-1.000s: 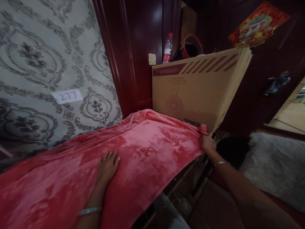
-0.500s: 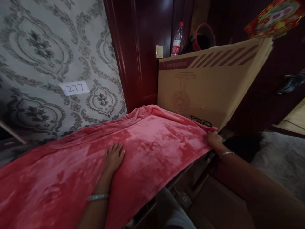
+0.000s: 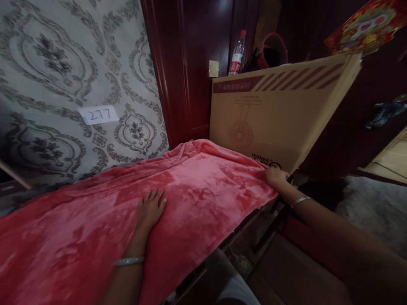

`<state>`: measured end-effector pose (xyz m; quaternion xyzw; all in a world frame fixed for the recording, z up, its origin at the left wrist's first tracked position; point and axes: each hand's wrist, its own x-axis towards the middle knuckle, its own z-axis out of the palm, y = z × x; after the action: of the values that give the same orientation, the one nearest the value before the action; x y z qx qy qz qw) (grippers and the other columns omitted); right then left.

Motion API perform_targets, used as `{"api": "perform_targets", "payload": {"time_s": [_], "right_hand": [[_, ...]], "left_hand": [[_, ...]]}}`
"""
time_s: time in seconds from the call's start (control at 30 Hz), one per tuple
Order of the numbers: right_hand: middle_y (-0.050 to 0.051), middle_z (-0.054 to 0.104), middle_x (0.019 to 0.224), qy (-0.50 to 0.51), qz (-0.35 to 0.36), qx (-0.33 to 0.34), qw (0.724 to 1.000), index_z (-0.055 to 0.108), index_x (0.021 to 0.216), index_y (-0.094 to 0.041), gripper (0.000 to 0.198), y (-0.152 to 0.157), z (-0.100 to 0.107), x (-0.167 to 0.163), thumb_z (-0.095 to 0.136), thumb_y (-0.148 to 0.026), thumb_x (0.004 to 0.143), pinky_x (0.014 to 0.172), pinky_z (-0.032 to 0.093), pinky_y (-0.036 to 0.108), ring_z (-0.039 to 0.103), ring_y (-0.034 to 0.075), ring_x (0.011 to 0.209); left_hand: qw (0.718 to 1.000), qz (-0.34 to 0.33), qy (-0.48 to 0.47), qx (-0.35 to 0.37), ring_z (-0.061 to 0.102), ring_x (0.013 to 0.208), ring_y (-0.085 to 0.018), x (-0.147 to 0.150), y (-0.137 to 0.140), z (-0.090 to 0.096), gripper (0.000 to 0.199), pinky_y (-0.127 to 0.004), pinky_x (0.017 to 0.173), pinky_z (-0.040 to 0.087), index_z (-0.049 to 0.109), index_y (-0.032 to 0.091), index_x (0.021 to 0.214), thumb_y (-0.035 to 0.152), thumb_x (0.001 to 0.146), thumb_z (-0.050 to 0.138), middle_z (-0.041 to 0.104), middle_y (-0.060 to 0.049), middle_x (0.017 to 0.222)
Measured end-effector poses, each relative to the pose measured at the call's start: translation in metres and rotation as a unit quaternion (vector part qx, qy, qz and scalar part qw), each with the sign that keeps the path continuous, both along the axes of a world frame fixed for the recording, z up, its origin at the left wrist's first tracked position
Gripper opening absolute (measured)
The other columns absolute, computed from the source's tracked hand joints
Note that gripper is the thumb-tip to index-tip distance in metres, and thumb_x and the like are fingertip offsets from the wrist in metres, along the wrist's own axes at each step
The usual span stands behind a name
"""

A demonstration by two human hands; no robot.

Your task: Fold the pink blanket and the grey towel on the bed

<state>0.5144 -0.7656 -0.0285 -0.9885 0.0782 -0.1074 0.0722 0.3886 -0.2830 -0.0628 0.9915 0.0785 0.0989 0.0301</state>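
Our right hand (image 3: 276, 178) has just shifted: half a second ago it was wrapped round the outer corner of the pink blanket (image 3: 203, 203), and now it lies over the edge, a little further in, its fingers pointing left. For the work in hand, we take this as attention passing from the corner's tip to the edge beside it. Whether the fingers pinch cloth or only press on it, we cannot tell. Our left hand (image 3: 151, 207) stays flat on the blanket, fingers slightly spread, gripping nothing. The blanket spreads below the wallpaper (image 3: 54, 84), smooth in the middle and rumpled along its far side, its right end just in front of the box (image 3: 273, 110). On the box we read "YANGZI" upside down, under an inverted drawing of a fan; the characters in its dark band are too small to make out. A white slip (image 3: 98, 114) on the wallpaper reads "277" in handwriting. The bottle (image 3: 237, 53) behind the box wears a red and white label we cannot read.
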Motion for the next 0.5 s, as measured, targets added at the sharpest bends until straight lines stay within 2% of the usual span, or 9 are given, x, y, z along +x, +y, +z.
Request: {"api": "perform_targets", "payload": {"time_s": [0.1,0.17,0.23,0.3,0.4,0.5], "right_hand": [[0.025,0.064,0.128,-0.004,0.111,-0.013,0.994,0.071,0.120,-0.011,0.037,0.050,0.002,0.002,0.053,-0.029,0.094,0.105,0.043,0.052,0.058,0.035,0.124],[0.016,0.051,0.150,-0.015,0.183,-0.015,0.983,0.057,0.142,-0.021,0.051,0.088,-0.008,-0.001,0.053,-0.041,0.096,0.114,0.035,0.047,0.047,0.031,0.137],[0.013,0.037,0.161,-0.013,0.239,-0.020,0.971,0.042,0.154,-0.024,0.061,0.120,-0.025,-0.007,0.047,-0.049,0.098,0.118,0.027,0.053,0.034,0.031,0.147],[0.012,0.029,0.164,0.005,0.256,-0.023,0.966,0.035,0.157,-0.026,0.064,0.139,-0.042,-0.014,0.041,-0.053,0.100,0.118,0.024,0.060,0.027,0.034,0.150],[0.009,0.023,0.167,0.038,0.248,-0.028,0.968,0.030,0.159,-0.029,0.065,0.142,-0.058,-0.016,0.035,-0.057,0.101,0.117,0.023,0.062,0.023,0.034,0.152],[0.006,0.021,0.167,0.068,0.251,-0.041,0.965,0.027,0.160,-0.030,0.064,0.120,-0.060,-0.010,0.030,-0.056,0.102,0.118,0.022,0.061,0.021,0.030,0.153]], "left_hand": [[1.000,0.004,-0.002,0.002,0.037,0.147,-0.031,0.000,0.000,-0.001,0.053,-0.054,0.118,0.030,0.052,0.020,0.148,0.038,0.100,0.037,0.045,-0.013,0.157],[1.000,0.003,-0.002,0.004,0.037,0.147,-0.031,-0.001,0.000,0.000,0.053,-0.054,0.118,0.030,0.052,0.020,0.147,0.037,0.100,0.038,0.045,-0.013,0.157],[1.000,-0.001,-0.001,0.005,0.037,0.147,-0.031,-0.001,0.000,0.000,0.052,-0.055,0.118,0.031,0.052,0.020,0.147,0.036,0.100,0.039,0.046,-0.013,0.156],[1.000,-0.004,-0.001,0.008,0.038,0.147,-0.031,-0.002,-0.001,0.000,0.052,-0.056,0.118,0.031,0.052,0.020,0.148,0.036,0.100,0.039,0.046,-0.013,0.156],[1.000,-0.002,-0.007,0.011,0.040,0.146,-0.031,-0.003,-0.001,0.000,0.050,-0.057,0.117,0.033,0.053,0.020,0.146,0.035,0.100,0.041,0.047,-0.013,0.155],[1.000,-0.011,-0.026,0.012,0.044,0.143,-0.031,-0.005,-0.001,-0.002,0.048,-0.055,0.116,0.035,0.056,0.020,0.144,0.034,0.099,0.043,0.050,-0.013,0.153]]}}
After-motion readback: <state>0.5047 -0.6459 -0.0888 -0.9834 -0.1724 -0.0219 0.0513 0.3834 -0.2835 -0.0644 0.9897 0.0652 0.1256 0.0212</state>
